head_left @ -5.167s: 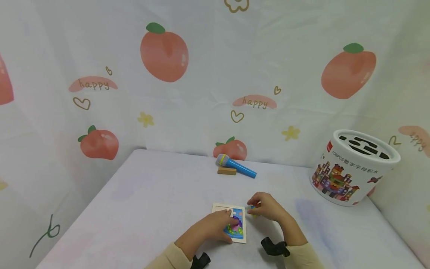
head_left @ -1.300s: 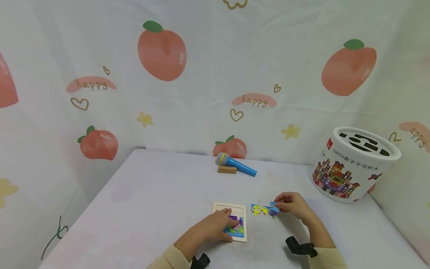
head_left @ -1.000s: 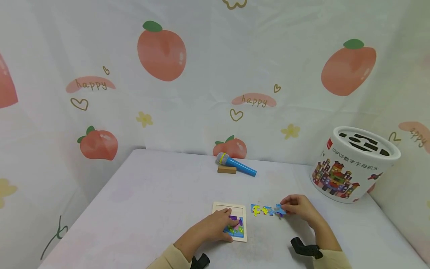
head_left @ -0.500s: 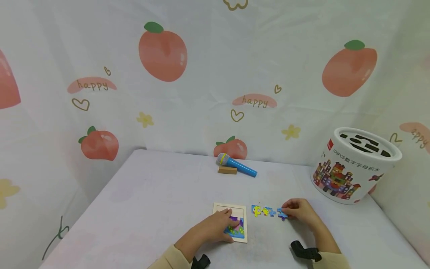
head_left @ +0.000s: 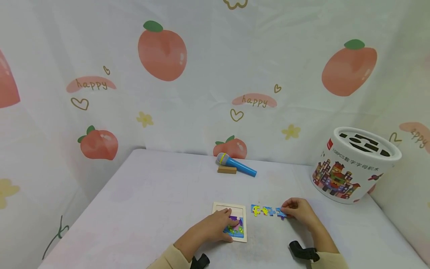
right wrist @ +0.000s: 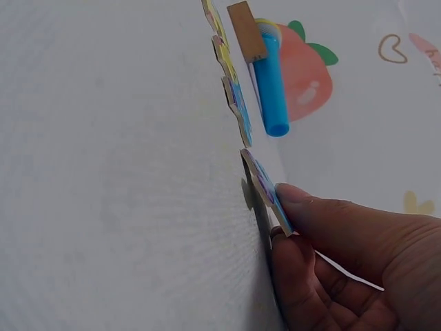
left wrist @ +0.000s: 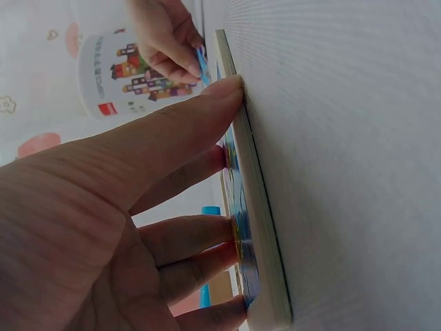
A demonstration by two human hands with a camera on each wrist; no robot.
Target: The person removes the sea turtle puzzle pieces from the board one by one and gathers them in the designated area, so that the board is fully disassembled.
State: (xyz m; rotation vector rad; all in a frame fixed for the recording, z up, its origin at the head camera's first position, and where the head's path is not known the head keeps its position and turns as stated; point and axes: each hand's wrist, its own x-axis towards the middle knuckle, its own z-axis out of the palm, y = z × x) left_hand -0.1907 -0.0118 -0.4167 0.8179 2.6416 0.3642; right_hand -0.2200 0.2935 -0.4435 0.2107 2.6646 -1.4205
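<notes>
My left hand (head_left: 218,225) rests on a small wooden puzzle board (head_left: 245,224), fingertips on its picture and thumb at the near edge. Blue, purple and green pieces fill the board's lower part; bare wood shows at its top. To the right, my right hand (head_left: 299,211) pinches a blue puzzle piece (right wrist: 272,196) between thumb and forefinger. That piece is tilted, its held edge raised off the table. Left of it lie a yellow-and-blue puzzle piece (head_left: 255,210) and more blue-and-yellow pieces (head_left: 268,211) in a row. The palm side of the left hand shows in the left wrist view.
A blue toy microphone (head_left: 236,165) and a brown wooden block (head_left: 227,170) lie at the back of the white table (head_left: 161,194). A large white block bucket (head_left: 352,168) stands at the back right. Peach-printed cloth hangs behind.
Over five seconds, blue pieces have left the board's top and now lie in a row to its right. My right hand has moved right with one piece. The left hand has stayed put.
</notes>
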